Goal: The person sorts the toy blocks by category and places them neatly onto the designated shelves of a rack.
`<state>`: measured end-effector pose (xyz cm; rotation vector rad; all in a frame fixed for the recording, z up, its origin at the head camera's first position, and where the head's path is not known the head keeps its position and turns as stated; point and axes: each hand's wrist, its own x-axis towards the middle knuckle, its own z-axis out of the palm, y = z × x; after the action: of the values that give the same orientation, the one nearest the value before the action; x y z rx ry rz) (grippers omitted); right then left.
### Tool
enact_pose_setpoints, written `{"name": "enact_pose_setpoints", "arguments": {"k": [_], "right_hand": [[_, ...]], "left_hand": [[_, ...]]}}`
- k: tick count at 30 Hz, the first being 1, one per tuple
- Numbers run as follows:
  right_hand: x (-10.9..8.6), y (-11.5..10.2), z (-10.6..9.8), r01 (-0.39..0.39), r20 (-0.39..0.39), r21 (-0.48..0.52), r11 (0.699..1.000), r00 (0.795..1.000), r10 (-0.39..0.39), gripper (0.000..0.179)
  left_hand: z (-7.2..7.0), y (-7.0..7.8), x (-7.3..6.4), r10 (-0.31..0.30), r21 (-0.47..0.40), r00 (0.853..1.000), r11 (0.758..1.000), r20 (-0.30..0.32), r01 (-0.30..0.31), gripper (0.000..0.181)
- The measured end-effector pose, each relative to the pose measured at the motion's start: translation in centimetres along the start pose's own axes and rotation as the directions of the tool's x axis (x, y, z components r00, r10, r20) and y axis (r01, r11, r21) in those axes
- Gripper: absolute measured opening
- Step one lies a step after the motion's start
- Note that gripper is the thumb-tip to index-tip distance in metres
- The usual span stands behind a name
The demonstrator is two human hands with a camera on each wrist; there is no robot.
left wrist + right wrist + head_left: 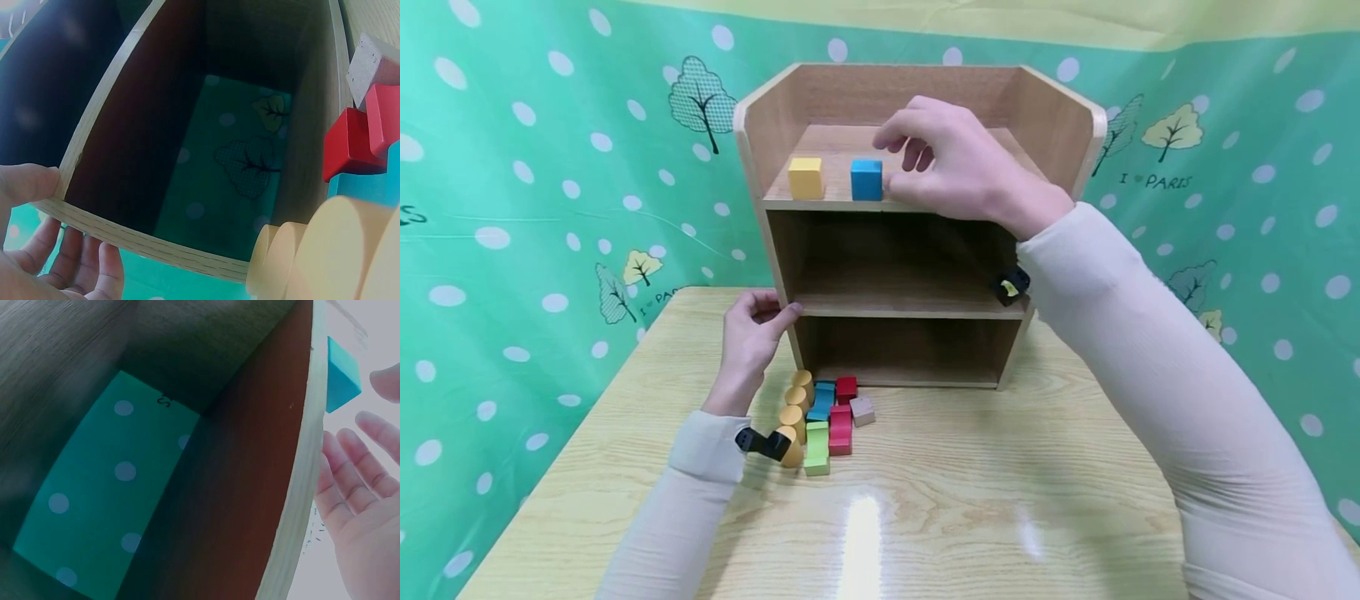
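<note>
Left of centre, the left hand grips the shelf by its side. Farther off, in the upper middle, the right hand, fingers loosely parted, holds nothing beside the blue block on the shelf's top; probably light, stiff and smooth, the block should pinch best by 2 opposite sides.

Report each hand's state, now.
Left hand: closed, holding the shelf by its left edge.
Right hand: open, fingers loosely bent, holding nothing, beside the blue cube.
</note>
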<state>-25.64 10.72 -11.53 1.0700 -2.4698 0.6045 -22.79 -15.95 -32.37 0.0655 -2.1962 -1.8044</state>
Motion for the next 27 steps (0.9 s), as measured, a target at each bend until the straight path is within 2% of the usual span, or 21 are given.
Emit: {"name": "enact_pose_setpoints", "arguments": {"k": [9,15,22,27], "right_hand": [[-1.6,-0.5,-0.6,0.016,-0.012,-0.028,0.999,1.0,-0.016,0.034],[-2.6,-0.5,-0.9,0.06,-0.053,-0.047,0.997,0.997,-0.062,0.031],[-4.0,-0.2,-0.5,0.089,-0.078,-0.017,0.996,0.993,-0.09,0.028],[-4.8,0.1,0.2,0.166,-0.131,0.045,0.985,0.979,-0.159,0.024]], "left_hand": [[0.0,0.0,0.0,0.01,-0.009,1.0,1.0,-0.002,-0.01,0.042],[0.0,-0.2,0.1,0.01,0.002,1.0,1.0,-0.01,-0.01,0.039],[0.0,-0.2,0.1,0.004,-0.005,1.0,1.0,0.0,-0.004,0.041],[0.0,-0.2,0.1,0.004,-0.014,1.0,1.0,0.003,-0.004,0.042]]}}
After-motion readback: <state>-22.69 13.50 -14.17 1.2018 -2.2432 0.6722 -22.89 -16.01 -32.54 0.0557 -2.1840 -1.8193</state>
